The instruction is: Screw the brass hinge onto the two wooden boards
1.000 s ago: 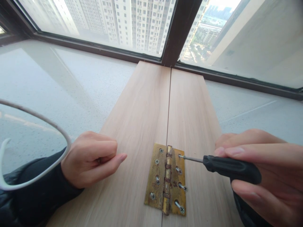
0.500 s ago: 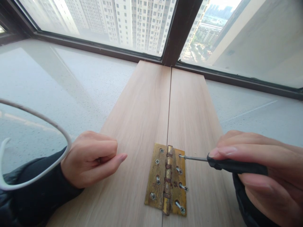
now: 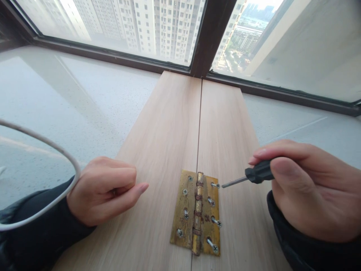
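A tarnished brass hinge (image 3: 195, 212) lies flat across the seam between two pale wooden boards, several Phillips screws in its leaves. On its right leaf the screws stick up at a slant, the top right screw (image 3: 216, 185) among them; those on the left leaf sit lower. My right hand (image 3: 313, 188) grips a black-handled screwdriver (image 3: 255, 174). Its tip is just right of the top right screw's head, with a small gap between them. To the left of the hinge, my left hand (image 3: 104, 192) rests on the left board (image 3: 158, 143), curled into a fist, with nothing visible in it.
A white cable (image 3: 63, 150) loops over my left wrist. The right board (image 3: 222, 131) runs to the dark window frame (image 3: 210, 41) at the back. On both sides of the boards is a glossy speckled white sill (image 3: 93, 98).
The screwdriver tip has come off the top right screw and moved slightly right. My right hand has turned and shifted its hold on the handle. My left hand keeps its fist.
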`<move>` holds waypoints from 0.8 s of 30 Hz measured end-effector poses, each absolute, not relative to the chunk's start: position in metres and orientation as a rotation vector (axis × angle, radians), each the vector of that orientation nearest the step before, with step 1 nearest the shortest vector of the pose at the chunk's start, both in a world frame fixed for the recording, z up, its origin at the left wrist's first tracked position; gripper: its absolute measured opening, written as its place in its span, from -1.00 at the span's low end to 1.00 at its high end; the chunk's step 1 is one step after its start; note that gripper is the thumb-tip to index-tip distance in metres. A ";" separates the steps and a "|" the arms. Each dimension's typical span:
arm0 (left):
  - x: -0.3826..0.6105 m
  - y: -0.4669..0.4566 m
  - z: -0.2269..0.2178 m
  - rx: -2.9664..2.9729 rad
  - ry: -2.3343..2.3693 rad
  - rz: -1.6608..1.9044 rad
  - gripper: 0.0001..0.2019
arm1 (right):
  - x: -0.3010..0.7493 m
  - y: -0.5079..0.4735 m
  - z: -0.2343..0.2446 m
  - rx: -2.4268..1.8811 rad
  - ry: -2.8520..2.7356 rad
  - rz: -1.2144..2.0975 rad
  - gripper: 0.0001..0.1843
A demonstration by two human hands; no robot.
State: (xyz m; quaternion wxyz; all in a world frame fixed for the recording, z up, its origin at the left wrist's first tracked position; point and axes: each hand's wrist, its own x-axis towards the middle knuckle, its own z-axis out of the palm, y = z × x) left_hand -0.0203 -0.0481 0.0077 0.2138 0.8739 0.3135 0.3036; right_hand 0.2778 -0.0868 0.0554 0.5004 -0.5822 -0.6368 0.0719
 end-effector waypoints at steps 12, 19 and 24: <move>-0.019 -0.048 0.009 2.433 0.860 0.843 -0.63 | 0.272 -0.082 0.054 -1.465 -1.481 0.248 -0.87; -0.020 -0.047 0.009 2.429 0.859 0.838 -0.63 | 0.273 -0.077 0.050 -1.479 -1.405 0.314 -0.81; -0.020 -0.048 0.009 2.430 0.857 0.834 -0.63 | 0.271 -0.078 0.049 -1.461 -1.417 0.336 -0.80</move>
